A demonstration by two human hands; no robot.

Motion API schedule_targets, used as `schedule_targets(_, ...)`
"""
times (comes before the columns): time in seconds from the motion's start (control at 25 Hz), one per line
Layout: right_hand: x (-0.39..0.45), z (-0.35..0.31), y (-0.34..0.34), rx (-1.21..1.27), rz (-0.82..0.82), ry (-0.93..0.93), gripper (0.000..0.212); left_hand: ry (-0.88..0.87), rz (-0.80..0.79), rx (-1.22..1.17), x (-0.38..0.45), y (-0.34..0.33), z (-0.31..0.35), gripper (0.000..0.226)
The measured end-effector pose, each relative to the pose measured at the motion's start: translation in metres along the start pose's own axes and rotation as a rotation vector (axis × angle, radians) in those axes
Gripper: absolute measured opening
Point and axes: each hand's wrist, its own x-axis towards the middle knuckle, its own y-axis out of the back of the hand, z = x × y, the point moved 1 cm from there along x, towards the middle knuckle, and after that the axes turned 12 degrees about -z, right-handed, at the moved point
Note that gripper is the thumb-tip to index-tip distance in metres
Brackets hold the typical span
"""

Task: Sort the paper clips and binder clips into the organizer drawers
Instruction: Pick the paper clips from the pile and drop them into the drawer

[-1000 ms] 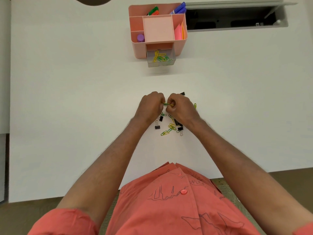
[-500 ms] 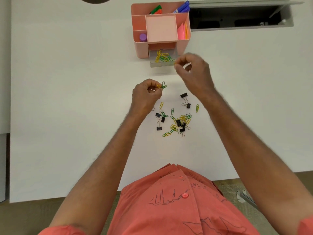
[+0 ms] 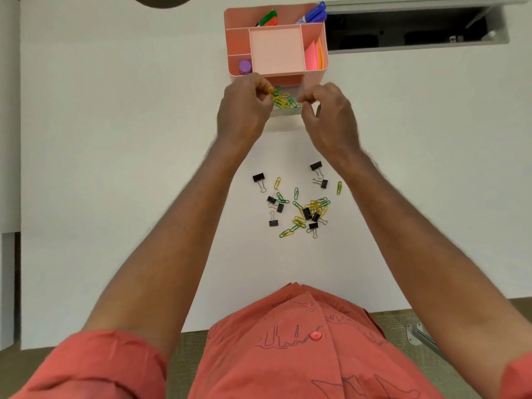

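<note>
A pink desk organizer stands at the far middle of the white table, its clear drawer pulled out with several yellow and green paper clips inside. My left hand hovers at the drawer's left side, pinching a yellow paper clip above it. My right hand is at the drawer's right side, fingers curled, thumb and fingertip together; nothing shows between them. Nearer to me lies a loose pile of paper clips mixed with several black binder clips.
The organizer's top holds markers, a purple cap and pink sticky notes. A dark open cable slot runs along the far right of the table. The table's near edge lies just before my torso.
Both hands left the pile and moved to the drawer. The left hand carried its paper clip over the drawer; the right hand came down to the drawer's right side.
</note>
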Motion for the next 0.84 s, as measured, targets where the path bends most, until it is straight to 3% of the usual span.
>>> schedule_targets(0.16,-0.047,0.017,-0.011,0.039,-0.059,-0.063,0.015,0.038,-0.033,0.254,0.019,-0.009,0.006,0.025)
schedule_targets(0.4,-0.102,0.036,-0.012,0.067,-0.214,-0.155,0.015,-0.043,-0.003,0.137,-0.024,-0.02,-0.001,0.022)
schedule_targets(0.56,-0.126,0.04,-0.012,-0.095,-0.403,-0.132,0.022,-0.014,-0.214,0.165,-0.082,-0.048,-0.024,0.02)
schedule_targets(0.72,-0.138,0.05,-0.002,-0.256,-0.583,-0.111,0.043,-0.002,-0.453,0.413,-0.119,-0.078,-0.043,0.054)
schedule_targets(0.84,-0.148,0.057,-0.006,-0.301,-0.683,-0.114,0.061,-0.04,-0.454,0.545,-0.132,-0.092,-0.045,0.06)
